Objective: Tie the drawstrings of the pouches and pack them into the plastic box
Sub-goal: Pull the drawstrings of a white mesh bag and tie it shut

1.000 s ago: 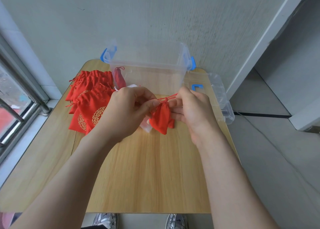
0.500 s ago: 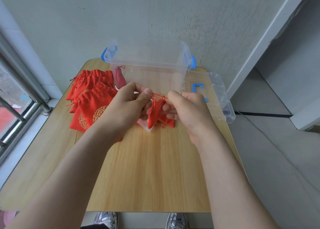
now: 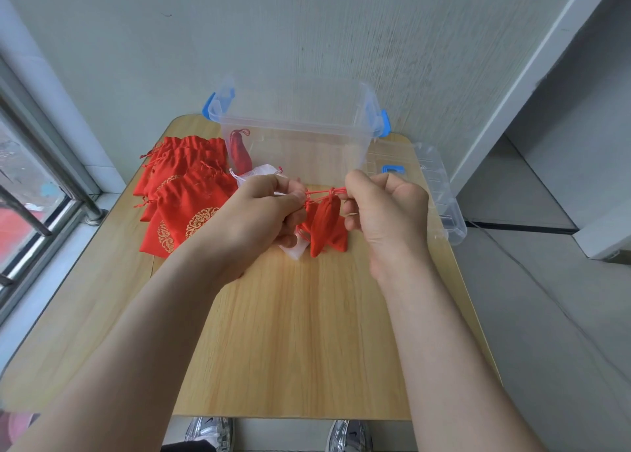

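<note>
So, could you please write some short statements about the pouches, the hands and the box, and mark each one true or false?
1. The left hand and the right hand each pinch the drawstrings of a small red pouch. True.
2. The clear plastic box is closed with its lid. False: the box is open, and the lid lies on the table to its right.
3. One red pouch in the box is at its left end. True.
4. The pile of red pouches lies on the right side of the table. False: it lies on the left side, near the window.
</note>
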A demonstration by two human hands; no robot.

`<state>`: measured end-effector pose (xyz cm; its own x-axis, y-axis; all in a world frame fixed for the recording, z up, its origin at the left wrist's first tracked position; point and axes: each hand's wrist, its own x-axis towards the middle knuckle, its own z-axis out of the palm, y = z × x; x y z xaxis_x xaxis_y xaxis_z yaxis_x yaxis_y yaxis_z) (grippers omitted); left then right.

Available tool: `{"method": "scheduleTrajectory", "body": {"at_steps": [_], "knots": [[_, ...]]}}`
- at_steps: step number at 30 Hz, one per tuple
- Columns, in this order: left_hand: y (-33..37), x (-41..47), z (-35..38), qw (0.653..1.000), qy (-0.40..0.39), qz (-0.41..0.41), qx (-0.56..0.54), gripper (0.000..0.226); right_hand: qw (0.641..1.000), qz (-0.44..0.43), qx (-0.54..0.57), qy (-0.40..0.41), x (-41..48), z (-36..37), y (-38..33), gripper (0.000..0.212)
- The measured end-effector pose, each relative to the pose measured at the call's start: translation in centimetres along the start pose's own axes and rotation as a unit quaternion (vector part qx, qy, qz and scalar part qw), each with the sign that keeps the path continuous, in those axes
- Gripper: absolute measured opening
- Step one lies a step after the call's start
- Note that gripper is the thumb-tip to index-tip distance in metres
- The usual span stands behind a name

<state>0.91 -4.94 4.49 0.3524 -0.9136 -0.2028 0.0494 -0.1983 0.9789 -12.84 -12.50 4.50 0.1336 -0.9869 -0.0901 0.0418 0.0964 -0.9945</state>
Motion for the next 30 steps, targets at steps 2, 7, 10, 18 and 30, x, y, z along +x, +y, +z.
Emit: {"method": "scheduleTrajectory", "body": {"at_steps": [2, 7, 10, 18, 30], "knots": [[-0.1, 0.1, 0.0, 1.0, 0.006, 0.003, -0.001, 0.012, 1.0, -0.021, -0.019, -0.003, -0.1, 0.0, 0.0, 0.007], [-0.7, 0.5, -0.7, 0.996, 0.064, 0.06, 0.033, 0.01, 0.994, -0.045, -0.031, -0.091, -0.4, 0.1, -0.3, 0.017], [-1.1, 0.8, -1.3, 0.988, 0.083, 0.094, 0.095, 0.013, 0.988, -0.041, -0.053, -0.139, -0.4, -0.1, -0.3, 0.021], [-1.6, 1.2, -1.9, 0.917, 0.209, 0.218, 0.26, 0.02, 0.97, -0.119, -0.124, -0.173, -0.1, -0.3, 0.2, 0.022], [-1.8, 1.1, -1.8, 0.943, 0.07, 0.19, 0.263, 0.031, 0.981, -0.139, -0.001, -0.132, 0.6, -0.5, 1.1, 0.019]]}}
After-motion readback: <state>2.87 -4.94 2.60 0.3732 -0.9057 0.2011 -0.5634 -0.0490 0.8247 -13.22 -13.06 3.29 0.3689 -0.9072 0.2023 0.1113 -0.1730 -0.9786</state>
